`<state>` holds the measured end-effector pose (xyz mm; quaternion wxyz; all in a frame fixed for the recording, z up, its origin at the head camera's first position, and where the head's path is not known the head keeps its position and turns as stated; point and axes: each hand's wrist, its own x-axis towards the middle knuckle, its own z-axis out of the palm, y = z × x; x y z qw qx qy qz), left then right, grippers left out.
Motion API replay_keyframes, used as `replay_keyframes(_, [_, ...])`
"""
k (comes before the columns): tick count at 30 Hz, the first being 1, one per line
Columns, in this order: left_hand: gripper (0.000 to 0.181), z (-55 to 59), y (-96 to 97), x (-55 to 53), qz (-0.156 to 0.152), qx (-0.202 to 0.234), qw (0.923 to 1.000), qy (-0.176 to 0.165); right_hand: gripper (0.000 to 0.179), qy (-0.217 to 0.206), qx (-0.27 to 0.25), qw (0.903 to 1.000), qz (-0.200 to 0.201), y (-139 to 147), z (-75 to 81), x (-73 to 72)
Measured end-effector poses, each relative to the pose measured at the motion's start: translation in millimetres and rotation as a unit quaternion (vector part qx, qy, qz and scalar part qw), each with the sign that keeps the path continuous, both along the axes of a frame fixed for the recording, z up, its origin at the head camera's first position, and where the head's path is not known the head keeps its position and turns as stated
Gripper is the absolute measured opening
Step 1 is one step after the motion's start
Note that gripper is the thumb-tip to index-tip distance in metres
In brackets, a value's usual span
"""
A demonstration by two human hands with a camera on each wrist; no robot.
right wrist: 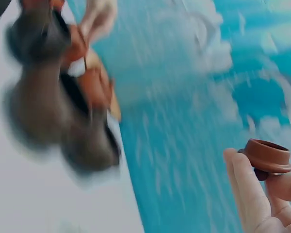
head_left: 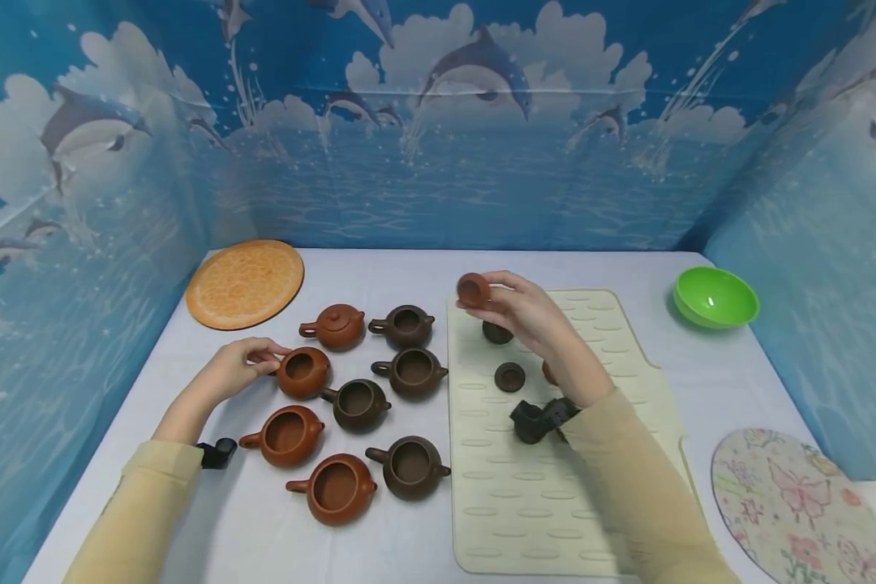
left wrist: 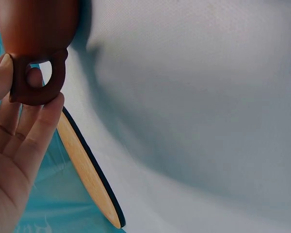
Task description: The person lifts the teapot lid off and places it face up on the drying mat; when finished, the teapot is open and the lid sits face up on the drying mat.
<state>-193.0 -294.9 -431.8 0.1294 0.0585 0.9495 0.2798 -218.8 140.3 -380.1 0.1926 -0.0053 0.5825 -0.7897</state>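
On the left, my left hand (head_left: 234,369) pinches the handle of a lidless reddish-brown teapot (head_left: 302,373). The left wrist view shows thumb and fingers on the loop handle (left wrist: 58,82). Raised over the far left part of a cream mat, my right hand (head_left: 533,316) holds a reddish-brown teapot lid (head_left: 474,289) between thumb and fingers. Its hollow side faces the head camera, and in the right wrist view the lid (right wrist: 267,159) sits knob down. Just behind the reddish teapot stands another reddish teapot (head_left: 339,328) with its lid on.
Several lidless teapots, dark ones (head_left: 412,468) and reddish ones (head_left: 333,489), stand left of the cream mat (head_left: 511,527). Dark lids (head_left: 509,376) lie on it, and a reddish lid (head_left: 549,373) is mostly hidden by my right arm. Around are an orange round board (head_left: 244,284), green bowl (head_left: 715,298) and patterned round mat (head_left: 796,503).
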Motion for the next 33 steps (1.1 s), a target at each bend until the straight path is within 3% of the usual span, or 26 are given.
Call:
replay_keyframes(7, [0.023,-1.4,-0.2,-0.3,0.002,0.002,1.0,-0.002,0.058,-0.027,0.028,0.9985,-0.038,101,-19.6,6.4])
replay_keyframes(10, [0.024,-1.2,-0.2,0.2,0.005,0.002,1.0,-0.006,0.057,-0.018,0.073,0.9953,-0.06,130,-32.9,6.7])
replay_keyframes(13, [0.024,-1.1,0.0,0.4,0.01,0.001,0.9999,-0.006,0.061,-0.008,0.152,0.9849,-0.082,149,-46.5,4.7])
replay_keyframes(19, [0.022,-0.1,1.0,0.8,0.011,-0.006,0.9999,-0.006,0.063,-0.017,0.313,0.9447,-0.095,165,-67.8,0.6])
replay_keyframes(21, [0.022,-0.1,0.9,0.9,0.011,-0.006,0.9999,-0.007,0.061,-0.015,0.363,0.9267,-0.097,165,-71.2,-0.1])
replay_keyframes(26, [0.023,0.1,1.5,0.1,0.011,-0.005,0.9999,-0.009,0.058,-0.006,0.427,0.8983,-0.102,163,-71.9,-0.7])
replay_keyframes(33, [0.023,0.8,2.1,1.2,0.009,-0.007,0.9999,-0.005,0.057,0.004,0.448,0.8904,-0.082,160,-71.0,-1.9])
